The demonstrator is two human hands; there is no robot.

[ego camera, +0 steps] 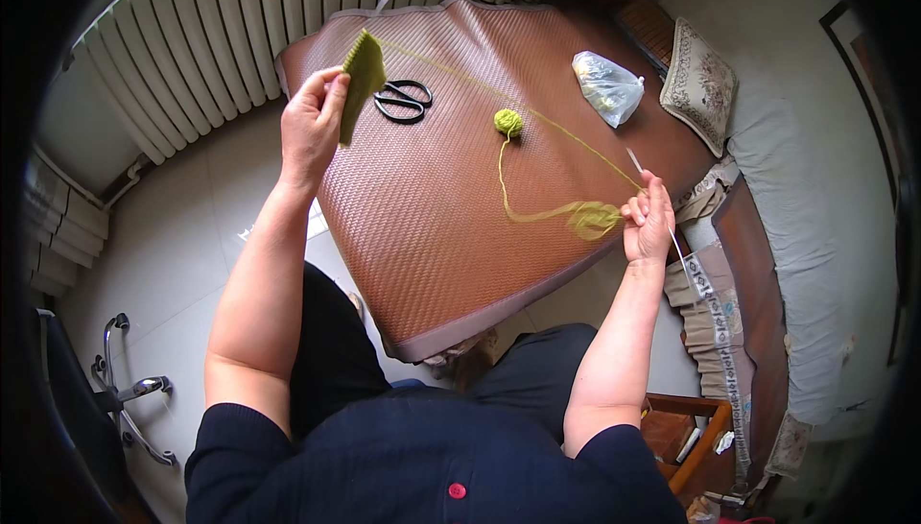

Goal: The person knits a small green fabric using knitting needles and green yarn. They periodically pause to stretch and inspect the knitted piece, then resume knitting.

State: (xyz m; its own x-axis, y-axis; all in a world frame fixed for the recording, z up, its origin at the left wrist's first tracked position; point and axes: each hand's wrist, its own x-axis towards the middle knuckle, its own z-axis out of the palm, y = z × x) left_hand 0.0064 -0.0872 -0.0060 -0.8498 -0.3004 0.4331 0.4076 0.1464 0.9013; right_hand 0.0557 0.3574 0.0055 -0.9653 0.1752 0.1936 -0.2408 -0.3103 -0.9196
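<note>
My left hand (pixel 311 121) pinches the edge of a green knitted piece (pixel 363 85), raised over the mat-covered table (pixel 417 236). A strand of green yarn (pixel 575 134) runs taut from the piece's top to my right hand (pixel 647 225), which grips a thin pale knitting needle (pixel 679 250). Beside my right fingers a loose bundle of green yarn (pixel 596 219) hangs, blurred. Its strand leads to a small green yarn ball (pixel 508 123) on the mat. Black-handled scissors (pixel 404 101) lie just right of the knitted piece, partly hidden behind it.
A knotted clear plastic bag (pixel 609 88) lies at the mat's right part. Beyond it stands a patterned cushion (pixel 699 87). A radiator (pixel 237 27) lines the far left side. An open wooden drawer (pixel 691 481) is at lower right, and a swivel chair's base (pixel 115 399) at lower left.
</note>
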